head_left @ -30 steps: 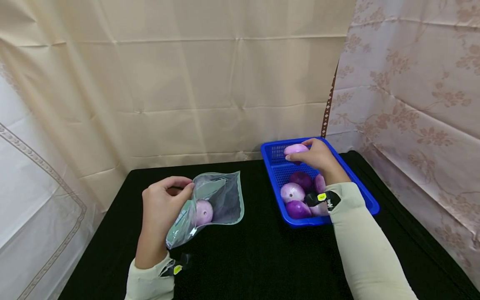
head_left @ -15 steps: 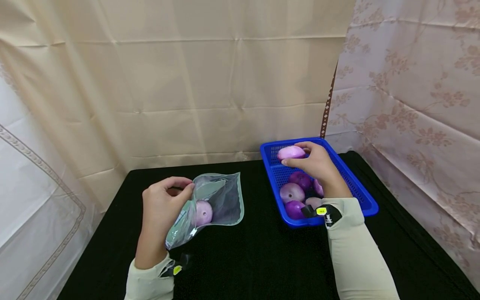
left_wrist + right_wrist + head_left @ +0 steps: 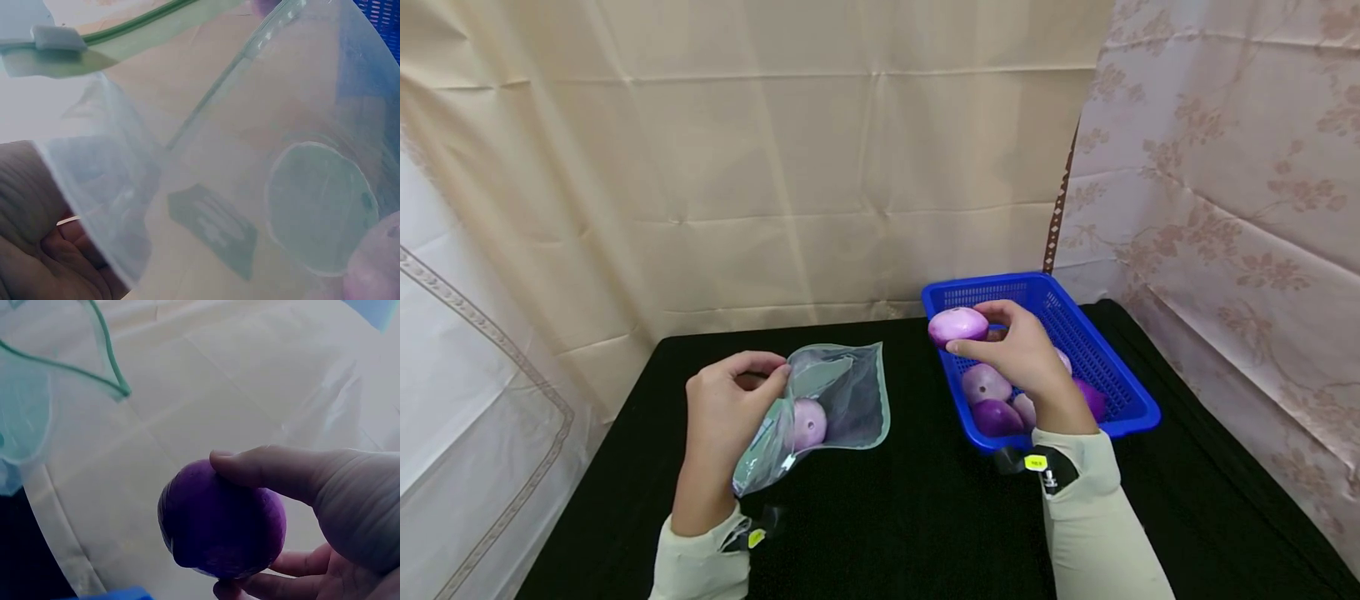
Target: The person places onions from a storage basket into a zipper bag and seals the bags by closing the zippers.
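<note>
In the head view my left hand [image 3: 730, 425] pinches the rim of a clear zip bag [image 3: 853, 400] with a green edge; one pale purple onion [image 3: 809, 424] lies inside it. My right hand [image 3: 1022, 354] grips a purple onion [image 3: 958, 326] between thumb and fingers, over the left rim of the blue basket [image 3: 1105, 350]. The right wrist view shows this onion [image 3: 219, 519] dark purple, with the thumb on top and fingers beneath. The left wrist view shows the bag [image 3: 212, 162] close up, its green slider [image 3: 57, 39] at the upper left.
Several more onions [image 3: 997, 417] lie in the basket, partly hidden by my right hand. Black cloth [image 3: 880, 517] covers the table. A beige curtain [image 3: 820, 167] hangs behind, and a flowered cloth [image 3: 1240, 208] hangs at the right.
My right hand has moved left and toward the near side with the onion, from inside the basket area to its left rim. My left hand and the bag have hardly moved.
</note>
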Demonstrator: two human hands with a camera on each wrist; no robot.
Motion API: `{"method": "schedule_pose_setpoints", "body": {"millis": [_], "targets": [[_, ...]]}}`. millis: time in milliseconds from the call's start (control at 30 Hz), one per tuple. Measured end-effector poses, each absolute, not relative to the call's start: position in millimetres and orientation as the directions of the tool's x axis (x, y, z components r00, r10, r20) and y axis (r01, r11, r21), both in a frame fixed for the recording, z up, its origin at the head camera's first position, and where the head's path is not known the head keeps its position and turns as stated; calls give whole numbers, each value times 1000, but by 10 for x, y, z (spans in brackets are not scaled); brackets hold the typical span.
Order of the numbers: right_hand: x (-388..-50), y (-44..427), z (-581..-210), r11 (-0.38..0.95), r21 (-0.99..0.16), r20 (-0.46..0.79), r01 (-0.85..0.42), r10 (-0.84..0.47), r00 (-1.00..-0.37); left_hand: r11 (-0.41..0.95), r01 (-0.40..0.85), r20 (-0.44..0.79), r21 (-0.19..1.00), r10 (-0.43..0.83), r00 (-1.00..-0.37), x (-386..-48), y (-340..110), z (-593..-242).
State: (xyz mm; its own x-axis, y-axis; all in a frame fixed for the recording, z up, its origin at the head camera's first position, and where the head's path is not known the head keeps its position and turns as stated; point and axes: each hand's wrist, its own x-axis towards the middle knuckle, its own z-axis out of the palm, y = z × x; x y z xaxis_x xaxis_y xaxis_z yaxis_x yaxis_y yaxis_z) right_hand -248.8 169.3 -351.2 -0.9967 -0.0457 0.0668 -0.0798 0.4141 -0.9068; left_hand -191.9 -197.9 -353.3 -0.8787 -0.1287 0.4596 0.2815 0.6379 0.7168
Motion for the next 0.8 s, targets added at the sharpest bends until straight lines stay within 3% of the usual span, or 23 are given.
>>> {"method": "schedule_pose_setpoints", "body": {"millis": [333,800], "targets": [[-2252,1437,-3458,314,-927,162,-206,-158,-974,634,279,455,722,-131,-881,-1917,-1989,-3532],[-1992,1063,-3440,435,-818,300,-377,-236,-924,629,280,461,725,-141,-876,-1892,-1992,-3502]]}}
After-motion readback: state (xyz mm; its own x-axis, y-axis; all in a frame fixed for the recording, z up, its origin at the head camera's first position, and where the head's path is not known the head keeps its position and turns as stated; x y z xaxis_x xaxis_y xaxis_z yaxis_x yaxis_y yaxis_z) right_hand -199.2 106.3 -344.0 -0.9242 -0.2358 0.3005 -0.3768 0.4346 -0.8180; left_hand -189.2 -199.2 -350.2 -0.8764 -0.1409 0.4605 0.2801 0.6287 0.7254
